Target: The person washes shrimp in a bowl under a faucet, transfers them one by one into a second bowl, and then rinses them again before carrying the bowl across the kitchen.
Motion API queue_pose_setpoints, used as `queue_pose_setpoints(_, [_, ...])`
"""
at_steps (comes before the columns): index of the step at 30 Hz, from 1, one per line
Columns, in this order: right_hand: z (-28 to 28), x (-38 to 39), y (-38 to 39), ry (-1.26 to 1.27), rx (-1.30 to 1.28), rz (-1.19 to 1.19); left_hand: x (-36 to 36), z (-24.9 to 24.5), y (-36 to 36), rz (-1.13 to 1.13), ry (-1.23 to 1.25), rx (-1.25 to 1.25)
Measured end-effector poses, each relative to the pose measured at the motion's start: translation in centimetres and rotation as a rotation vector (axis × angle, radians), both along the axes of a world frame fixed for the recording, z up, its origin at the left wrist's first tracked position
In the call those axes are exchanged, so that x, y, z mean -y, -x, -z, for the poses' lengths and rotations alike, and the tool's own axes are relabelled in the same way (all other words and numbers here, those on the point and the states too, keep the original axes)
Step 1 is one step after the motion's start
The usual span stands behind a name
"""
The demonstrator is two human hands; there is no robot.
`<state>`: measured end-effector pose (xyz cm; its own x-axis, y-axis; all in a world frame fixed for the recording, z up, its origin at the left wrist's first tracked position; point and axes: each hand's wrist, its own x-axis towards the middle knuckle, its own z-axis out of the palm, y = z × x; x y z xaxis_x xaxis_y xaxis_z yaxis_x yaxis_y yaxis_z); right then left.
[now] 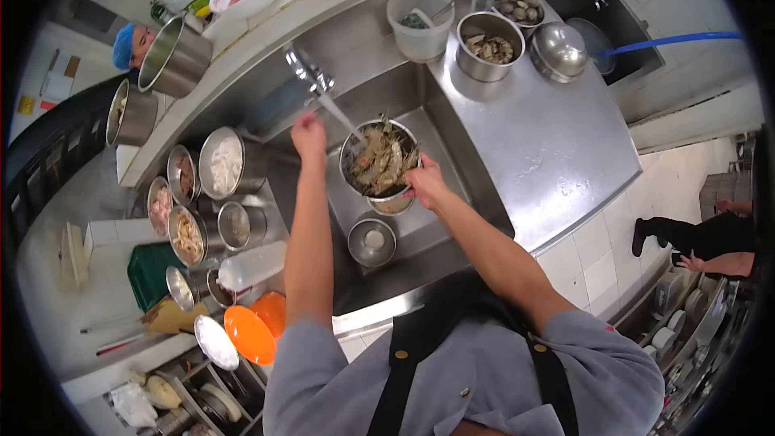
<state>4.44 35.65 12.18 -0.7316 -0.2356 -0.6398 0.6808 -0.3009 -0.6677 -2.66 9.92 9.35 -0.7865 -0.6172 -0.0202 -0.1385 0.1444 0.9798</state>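
A steel bowl point(343, 163) of raw shrimp point(381, 160) is held over the sink point(452, 153). My right hand point(426, 183) grips its right rim, thumb and fingers at the shrimp's edge. Water runs from the faucet point(307, 69) into the bowl's left side. My left hand point(309, 139) is raised left of the stream, just below the faucet, its fingers curled closed with nothing visible in them. Under the shrimp bowl another metal container point(391, 205) partly shows. A small steel bowl point(371, 243) with a round pale thing inside sits lower in the sink.
Several steel pots of food, one with white pieces point(222, 163), crowd the sink's left side near orange bowls point(250, 334). On the right counter stand a plastic bucket point(420, 24), a pot of shellfish point(490, 40) and an upturned bowl point(559, 51). Another person point(702, 246) is at far right.
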Motion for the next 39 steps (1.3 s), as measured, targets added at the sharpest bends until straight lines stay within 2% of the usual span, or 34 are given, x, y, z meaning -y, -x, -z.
queue_pose_setpoints(1, [-0.1, -0.6, 0.0, -0.011, -0.014, -0.002, -3.0, -0.9, -2.1, -0.032, 0.422, -0.016])
queue_pose_setpoints(2, [0.8, -0.8, 0.0, 0.002, -0.004, 0.046, -5.9, -3.1, -3.8, 0.074, 0.74, -0.021])
queue_pose_setpoints(4, [1.7, -1.5, 0.2, 0.02, 0.007, 0.062, -11.8, -5.6, -5.5, 0.031, 0.966, 0.014])
queue_pose_setpoints(5, [2.1, -1.5, 0.1, 0.052, 0.025, 0.038, -13.7, -5.6, -4.9, 0.05, 0.96, -0.001])
queue_pose_setpoints(7, [3.0, -1.7, -0.2, 0.066, 0.022, 0.07, -17.0, -5.3, -2.8, 0.176, 0.774, -0.121])
queue_pose_setpoints(9, [3.1, -1.7, -0.4, 0.067, 0.049, 0.037, -21.2, -4.9, 0.8, 0.282, 0.483, -0.205])
queue_pose_setpoints(11, [1.6, -1.9, -0.9, 0.069, 0.013, 0.038, -24.9, -4.2, 5.3, 0.456, 0.403, -0.074])
queue_pose_setpoints(13, [1.6, -2.3, -0.9, 0.496, 0.003, 0.182, -28.1, -7.5, 8.6, 0.473, -0.614, 0.312])
queue_pose_setpoints(14, [1.8, -2.4, -1.0, 0.496, -0.011, 0.168, -29.2, -7.4, 10.1, 0.468, -0.612, 0.293])
queue_pose_setpoints(16, [1.9, -3.2, -1.2, 0.567, 0.028, 0.22, -30.9, -6.4, 12.4, 0.284, -0.872, 0.263])
queue_pose_setpoints(17, [1.7, -3.6, -0.8, 0.561, 0.024, 0.214, -31.2, -6.1, 12.7, 0.282, -0.879, 0.256])
queue_pose_setpoints(19, [0.5, -3.8, -0.7, 0.299, 0.108, 0.24, -30.6, -6.2, 11.4, 0.417, -0.722, 0.189])
queue_pose_setpoints(20, [0.5, -3.8, -0.5, 0.3, 0.115, 0.227, -29.4, -6.1, 9.7, 0.507, -0.558, 0.133])
queue_pose_setpoints(21, [1.2, -3.8, -0.1, 0.183, 0.066, 0.129, -27.7, -6.4, 7.3, 0.59, -0.39, 0.081])
queue_pose_setpoints(22, [2.0, -3.5, 0.4, 0.071, 0.013, 0.029, -26.0, -6.3, 5.1, 0.536, -0.172, -0.009])
queue_pose_setpoints(23, [3.3, -3.3, 0.6, 0.085, 0.002, 0.029, -24.3, -6.0, 2.7, 0.475, 0.044, -0.089])
queue_pose_setpoints(25, [3.5, -3.1, 1.5, 0.142, 0.024, 0.02, -19.4, -2.5, -1.1, 0.363, 0.1, -0.189])
queue_pose_setpoints(29, [1.4, -1.6, 2.4, 0.082, 0.005, -0.03, -11.8, -5.4, -7.5, 0.091, 0.062, -0.143])
queue_pose_setpoints(32, [-0.6, 0.1, 2.9, 0.158, -0.043, -0.067, -8.9, -7.4, -8.5, 0.042, -0.543, -0.191])
queue_pose_setpoints(33, [-0.6, 0.5, 3.4, 0.145, -0.022, -0.083, -8.2, -7.1, -8.4, 0.038, -0.541, -0.2])
queue_pose_setpoints(36, [0.3, 2.1, 4.9, 0.104, 0.019, -0.071, -5.8, -7.4, -7.5, -0.064, -0.136, -0.13])
queue_pose_setpoints(37, [0.4, 2.7, 5.3, 0.075, 0.048, -0.056, -4.5, -7.1, -6.8, -0.066, -0.135, -0.138])
queue_pose_setpoints(39, [0.2, 3.2, 5.7, 0.069, 0.02, -0.05, -1.4, -7.0, -4.9, -0.108, -0.504, -0.12])
